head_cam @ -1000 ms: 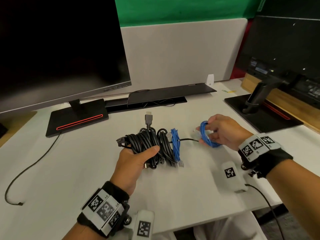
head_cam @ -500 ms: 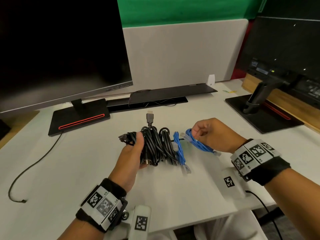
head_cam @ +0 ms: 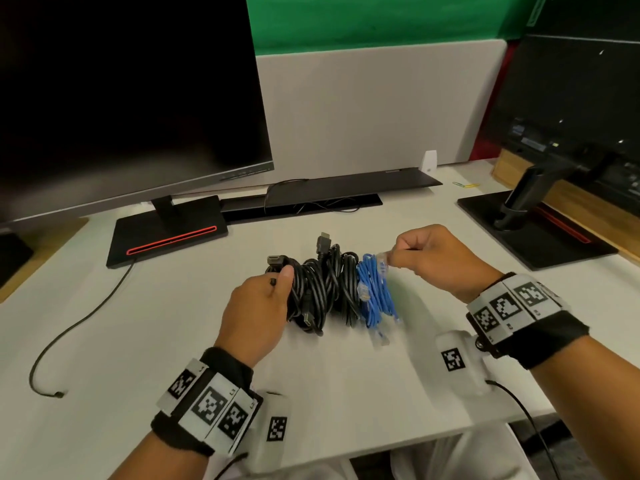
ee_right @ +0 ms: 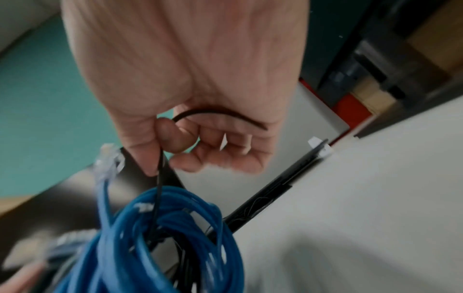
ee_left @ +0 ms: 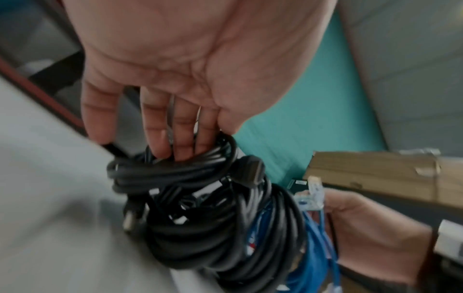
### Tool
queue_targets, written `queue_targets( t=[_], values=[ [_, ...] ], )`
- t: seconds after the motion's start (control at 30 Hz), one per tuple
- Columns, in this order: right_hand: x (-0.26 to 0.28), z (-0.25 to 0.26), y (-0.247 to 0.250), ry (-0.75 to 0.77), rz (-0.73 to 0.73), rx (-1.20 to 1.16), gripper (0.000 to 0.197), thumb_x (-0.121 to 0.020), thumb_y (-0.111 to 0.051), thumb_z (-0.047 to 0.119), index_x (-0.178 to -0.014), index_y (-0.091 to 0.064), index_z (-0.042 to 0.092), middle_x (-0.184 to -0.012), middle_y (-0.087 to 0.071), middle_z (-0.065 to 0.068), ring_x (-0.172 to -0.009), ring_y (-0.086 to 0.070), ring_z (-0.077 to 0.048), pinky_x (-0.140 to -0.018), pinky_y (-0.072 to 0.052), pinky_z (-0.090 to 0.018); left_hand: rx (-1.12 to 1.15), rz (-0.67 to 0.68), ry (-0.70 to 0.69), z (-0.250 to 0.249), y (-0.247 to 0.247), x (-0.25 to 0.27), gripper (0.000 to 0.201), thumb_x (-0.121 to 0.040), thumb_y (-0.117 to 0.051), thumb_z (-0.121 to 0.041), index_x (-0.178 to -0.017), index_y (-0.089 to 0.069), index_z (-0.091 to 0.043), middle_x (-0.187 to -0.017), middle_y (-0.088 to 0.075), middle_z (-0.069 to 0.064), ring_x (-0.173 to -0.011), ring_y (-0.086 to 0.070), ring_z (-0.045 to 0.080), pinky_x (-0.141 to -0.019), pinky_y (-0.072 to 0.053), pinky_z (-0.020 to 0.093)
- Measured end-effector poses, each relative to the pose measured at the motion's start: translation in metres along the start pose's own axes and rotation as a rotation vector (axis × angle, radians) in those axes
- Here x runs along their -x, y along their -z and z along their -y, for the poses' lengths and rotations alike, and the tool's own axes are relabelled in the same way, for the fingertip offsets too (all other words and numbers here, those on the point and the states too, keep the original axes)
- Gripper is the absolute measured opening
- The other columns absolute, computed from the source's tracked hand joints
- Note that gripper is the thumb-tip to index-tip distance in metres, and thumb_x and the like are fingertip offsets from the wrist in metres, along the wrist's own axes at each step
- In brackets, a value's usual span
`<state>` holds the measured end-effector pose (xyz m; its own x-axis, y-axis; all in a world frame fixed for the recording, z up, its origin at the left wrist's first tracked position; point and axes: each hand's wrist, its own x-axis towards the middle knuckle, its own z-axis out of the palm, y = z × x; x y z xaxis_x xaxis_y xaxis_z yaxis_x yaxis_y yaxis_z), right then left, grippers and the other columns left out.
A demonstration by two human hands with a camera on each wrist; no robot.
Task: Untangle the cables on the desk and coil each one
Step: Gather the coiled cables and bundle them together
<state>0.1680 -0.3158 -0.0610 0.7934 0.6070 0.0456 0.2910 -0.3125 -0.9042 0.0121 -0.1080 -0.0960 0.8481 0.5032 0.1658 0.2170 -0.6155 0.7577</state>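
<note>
- So, at the far left corner of the tabletop [head_cam: 104,341] stands a large dark monitor [head_cam: 121,98] on a black base with a red stripe [head_cam: 166,239]; a thin black lead [head_cam: 79,323] trails from that base toward the left edge and ends loose on the white surface
- The left hand [head_cam: 256,313] is left of centre; its fingers [ee_left: 160,126] are hooked through the left end of the black cable bundle [head_cam: 322,292], curled round several loops, with the thumb on top near a flat plug [head_cam: 275,259]
- The black cable bundle lies near the middle of the tabletop, a thick wad of loops; one plug [head_cam: 323,242] sticks up toward the far edge
- Just beside it, touching its right end, sits the blue cable coil [head_cam: 375,296]; clear connectors show at its top and near end, and whether the two are tangled together I cannot tell
- The right hand [head_cam: 440,261] hangs above the blue coil's right side, fingers folded in; the thumb [ee_right: 142,150] and forefinger pinch a thin black tie [ee_right: 159,188] that runs down into the blue loops
- At the far right corner stands a second monitor's black base [head_cam: 533,233]
</note>
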Motion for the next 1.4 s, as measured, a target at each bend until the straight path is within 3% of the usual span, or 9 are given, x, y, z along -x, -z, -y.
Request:
queue_targets(
  t=[0.13, 0.37, 0.57, 0.67, 0.8, 1.07, 1.2, 1.33, 1.4],
  values=[
    [0.003, 0.001, 0.0, -0.065, 0.086, -0.326, 0.023, -0.077, -0.076, 0.01, -0.061, -0.06, 0.008, -0.097, -0.074, -0.011, -0.079, -0.062, -0.017, -0.065, -0.049, -0.03, -0.217, -0.117, -0.114, 0.002, 0.012, -0.001, 0.053, -0.099, -0.048, -0.044, -0.058, -0.044, -0.012, -0.05, -0.044, 0.003, -0.048, -0.041, 0.018, -0.05, -0.032, 0.031],
    [0.002, -0.001, -0.003, -0.12, 0.288, -0.746, 0.021, -0.083, -0.069, 0.021, -0.064, -0.068, 0.012, -0.083, -0.065, -0.01, -0.07, -0.06, -0.02, -0.067, -0.058, -0.031, 0.05, -0.227, -0.077, 0.011, 0.02, -0.009, 0.031, -0.087, -0.074, -0.026, -0.063, -0.059, -0.013, -0.05, -0.053, -0.007, -0.048, -0.046, 0.005, -0.052, -0.038, 0.01],
    [0.005, -0.007, -0.001, -0.069, 0.424, -0.979, 0.038, -0.064, -0.082, 0.023, -0.092, -0.073, 0.0, -0.098, -0.066, -0.017, -0.09, -0.064, -0.026, -0.091, -0.053, -0.04, 0.5, -0.138, 0.006, 0.016, 0.021, -0.012, 0.027, -0.083, -0.075, 0.0, -0.075, -0.052, 0.011, -0.072, -0.071, 0.009, -0.057, -0.066, 0.013, -0.054, -0.056, 0.028],
    [0.005, -0.004, -0.009, -0.029, 0.287, -0.829, 0.017, -0.08, -0.071, 0.01, -0.092, -0.07, -0.001, -0.091, -0.066, -0.014, -0.084, -0.061, -0.023, -0.08, -0.057, -0.033, 0.564, -0.121, 0.007, 0.013, 0.023, -0.011, 0.024, -0.079, -0.077, 0.005, -0.078, -0.054, 0.01, -0.078, -0.069, 0.022, -0.061, -0.069, 0.017, -0.063, -0.058, 0.023],
    [0.0, 0.008, -0.021, 0.052, 0.085, -0.48, 0.011, -0.093, -0.057, -0.004, -0.096, -0.063, 0.006, -0.073, -0.061, -0.009, -0.067, -0.06, -0.013, -0.067, -0.053, -0.027, 0.585, -0.083, -0.022, 0.011, 0.025, -0.011, 0.017, -0.08, -0.075, 0.007, -0.085, -0.062, -0.003, -0.077, -0.072, 0.016, -0.065, -0.072, 0.017, -0.065, -0.055, 0.017],
    [0.001, 0.021, -0.042, 0.261, -0.035, -0.186, 0.027, -0.103, -0.049, 0.02, -0.1, -0.076, 0.015, -0.065, -0.058, 0.007, -0.069, -0.058, -0.005, -0.077, -0.049, -0.017, 0.586, -0.074, -0.046, 0.01, 0.024, -0.008, 0.018, -0.087, -0.071, 0.001, -0.09, -0.075, -0.016, -0.081, -0.076, 0.008, -0.069, -0.073, 0.016, -0.069, -0.057, 0.02],
    [0.004, 0.027, -0.047, 0.144, 0.014, -0.379, 0.03, -0.099, -0.05, 0.037, -0.106, -0.077, 0.025, -0.065, -0.043, 0.002, -0.069, -0.042, -0.018, -0.083, -0.045, -0.03, 0.581, -0.024, -0.069, 0.008, 0.022, -0.002, 0.023, -0.088, -0.07, -0.004, -0.085, -0.076, -0.026, -0.084, -0.076, 0.011, -0.071, -0.07, 0.016, -0.065, -0.058, 0.023],
    [0.004, 0.035, -0.058, 0.12, -0.09, -0.375, 0.017, -0.092, -0.065, 0.028, -0.085, -0.081, 0.026, -0.071, -0.071, 0.01, -0.07, -0.063, -0.002, -0.085, -0.046, -0.029, 0.573, -0.034, -0.086, 0.007, 0.021, 0.006, 0.035, -0.089, -0.069, -0.005, -0.081, -0.078, -0.038, -0.087, -0.077, 0.005, -0.077, -0.072, 0.016, -0.077, -0.06, 0.028],
    [0.005, 0.039, -0.065, 0.13, -0.128, -0.302, 0.011, -0.086, -0.074, 0.026, -0.077, -0.08, 0.028, -0.081, -0.076, -0.005, -0.08, -0.072, -0.019, -0.084, -0.056, -0.036, 0.567, -0.051, -0.088, 0.007, 0.021, 0.011, 0.04, -0.09, -0.068, -0.005, -0.081, -0.078, -0.043, -0.089, -0.078, -0.002, -0.081, -0.074, 0.016, -0.083, -0.059, 0.028]
  ],
)
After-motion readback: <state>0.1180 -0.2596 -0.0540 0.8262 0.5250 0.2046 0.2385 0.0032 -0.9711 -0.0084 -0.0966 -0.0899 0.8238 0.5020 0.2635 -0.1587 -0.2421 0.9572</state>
